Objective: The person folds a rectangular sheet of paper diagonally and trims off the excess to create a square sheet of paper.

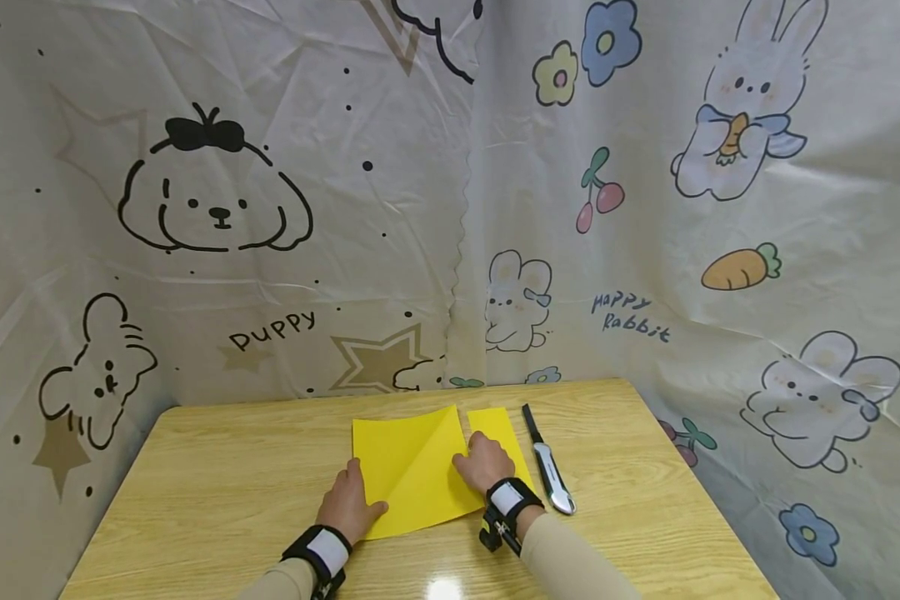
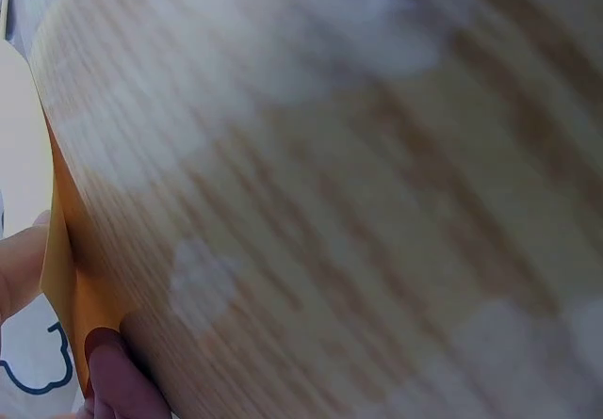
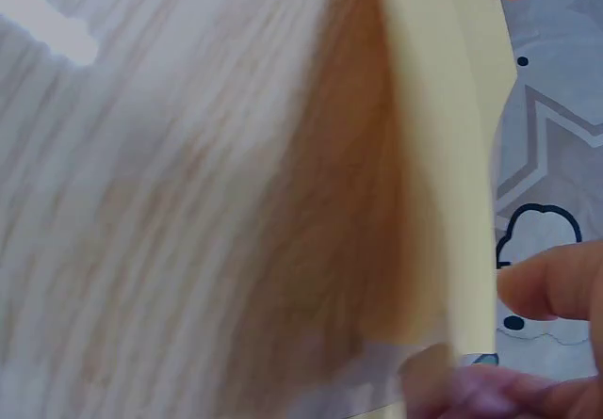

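Note:
A yellow sheet of paper [image 1: 412, 471] with a diagonal crease is raised at its near edge above the table. My left hand [image 1: 351, 504] holds its left side, thumb on top; in the left wrist view the fingers [image 2: 118, 377] lie against the underside of the paper [image 2: 61, 249]. My right hand [image 1: 487, 462] grips the right edge; the right wrist view has the thumb [image 3: 542, 287] on one face of the paper [image 3: 462, 155] and blurred fingertips on the other. Partly beneath the right hand lies a narrow yellow paper strip [image 1: 491, 418].
A utility knife [image 1: 551, 471] with a grey and white handle and dark blade end lies right of the strip, near my right wrist. The wooden table [image 1: 217, 483] reaches back to a printed curtain [image 1: 390, 250] hanging behind and at both sides.

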The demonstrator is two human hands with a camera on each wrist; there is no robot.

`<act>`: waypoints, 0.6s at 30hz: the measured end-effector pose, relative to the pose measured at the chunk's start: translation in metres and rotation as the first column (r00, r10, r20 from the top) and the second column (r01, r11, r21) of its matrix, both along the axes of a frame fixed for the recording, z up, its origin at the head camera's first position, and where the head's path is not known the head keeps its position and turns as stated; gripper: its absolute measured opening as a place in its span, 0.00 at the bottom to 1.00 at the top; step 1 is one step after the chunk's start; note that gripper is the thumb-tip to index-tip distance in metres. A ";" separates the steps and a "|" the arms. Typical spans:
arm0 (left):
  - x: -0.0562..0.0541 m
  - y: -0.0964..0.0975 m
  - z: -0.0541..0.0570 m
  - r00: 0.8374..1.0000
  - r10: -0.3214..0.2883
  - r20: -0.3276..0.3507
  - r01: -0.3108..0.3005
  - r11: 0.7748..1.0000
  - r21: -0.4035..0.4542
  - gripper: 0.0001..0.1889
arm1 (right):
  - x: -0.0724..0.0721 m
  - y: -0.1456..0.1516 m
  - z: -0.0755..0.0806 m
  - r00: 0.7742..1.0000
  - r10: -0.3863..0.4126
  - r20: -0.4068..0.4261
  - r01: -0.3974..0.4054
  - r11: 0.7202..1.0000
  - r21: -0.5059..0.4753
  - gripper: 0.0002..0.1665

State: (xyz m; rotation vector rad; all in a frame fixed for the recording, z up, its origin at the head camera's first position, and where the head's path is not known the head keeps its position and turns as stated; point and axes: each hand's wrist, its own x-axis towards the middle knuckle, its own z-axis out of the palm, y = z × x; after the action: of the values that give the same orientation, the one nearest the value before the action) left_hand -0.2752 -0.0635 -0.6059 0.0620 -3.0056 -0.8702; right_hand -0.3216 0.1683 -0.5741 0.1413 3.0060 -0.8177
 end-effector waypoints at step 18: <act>-0.001 0.001 0.003 0.998 -0.010 0.067 0.012 0.999 -0.037 0.41 | 0.016 -0.045 -0.016 0.742 0.671 0.005 -0.606 0.667 0.432 0.27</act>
State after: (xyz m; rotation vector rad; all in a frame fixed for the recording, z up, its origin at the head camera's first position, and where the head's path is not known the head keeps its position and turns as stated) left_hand -0.2767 -0.0625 -0.6029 0.0761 -3.0858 -0.8290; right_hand -0.3052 0.1236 -0.5904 -0.9783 2.9442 -0.1178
